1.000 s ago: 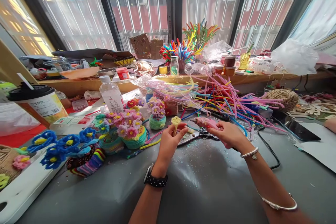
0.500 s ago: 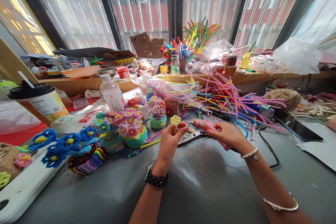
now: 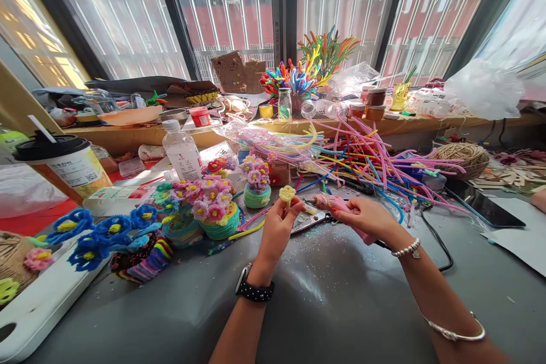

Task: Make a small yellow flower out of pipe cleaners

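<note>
My left hand (image 3: 278, 228) pinches the stem of a small yellow pipe-cleaner flower (image 3: 286, 194) and holds it upright over the grey table (image 3: 341, 296). My right hand (image 3: 367, 217) is wrapped round a pink glue gun (image 3: 330, 202) whose nozzle points left toward the flower, a short gap away. Scissors (image 3: 309, 223) lie on the table between and just below both hands. A black cord (image 3: 439, 242) runs off to the right behind my right wrist.
Finished pipe-cleaner flower pots (image 3: 213, 210) and blue flowers (image 3: 98, 233) crowd the left. A loose heap of coloured pipe cleaners (image 3: 375, 165) spreads behind my hands. A water bottle (image 3: 181, 151), a lidded cup (image 3: 63, 165), a twine ball (image 3: 460, 156) and a phone (image 3: 490, 210) stand around.
Both hands have risen slightly and drawn a little closer together, the flower staying upright in my left fingers. Nothing else has moved.
</note>
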A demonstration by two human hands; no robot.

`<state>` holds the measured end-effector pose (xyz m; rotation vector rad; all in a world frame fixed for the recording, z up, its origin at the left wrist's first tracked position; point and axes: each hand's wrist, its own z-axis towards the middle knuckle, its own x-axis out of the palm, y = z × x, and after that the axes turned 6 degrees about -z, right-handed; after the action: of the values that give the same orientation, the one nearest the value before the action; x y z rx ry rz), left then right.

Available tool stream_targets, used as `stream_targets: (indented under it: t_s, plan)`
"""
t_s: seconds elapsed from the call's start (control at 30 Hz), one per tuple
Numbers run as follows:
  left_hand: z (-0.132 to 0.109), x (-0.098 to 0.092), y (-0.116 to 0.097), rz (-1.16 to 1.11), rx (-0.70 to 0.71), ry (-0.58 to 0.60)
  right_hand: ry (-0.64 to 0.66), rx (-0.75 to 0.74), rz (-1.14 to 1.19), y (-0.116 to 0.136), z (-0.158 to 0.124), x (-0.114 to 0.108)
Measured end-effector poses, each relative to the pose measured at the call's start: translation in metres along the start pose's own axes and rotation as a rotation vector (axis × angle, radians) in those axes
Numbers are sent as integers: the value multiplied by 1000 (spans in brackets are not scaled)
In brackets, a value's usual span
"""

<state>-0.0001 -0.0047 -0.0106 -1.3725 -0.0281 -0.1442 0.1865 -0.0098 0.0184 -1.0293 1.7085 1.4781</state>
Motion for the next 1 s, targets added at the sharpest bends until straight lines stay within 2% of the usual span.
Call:
stream_targets:
  t_s: [0.23,0.33,0.6,1.0]
  plan:
    - [0,1,1,-56,-18,90,29,16,3,-1,2,2]
    - [0,2,-1,-90,-34,115,-6,-8,-47,-2,3,3]
    - [-1,4,-8,-72,-64,67,-1,39,-43,-3,4,4]
    - [1,2,2,-76,-66,46,-53,7,-50,-7,4,6]
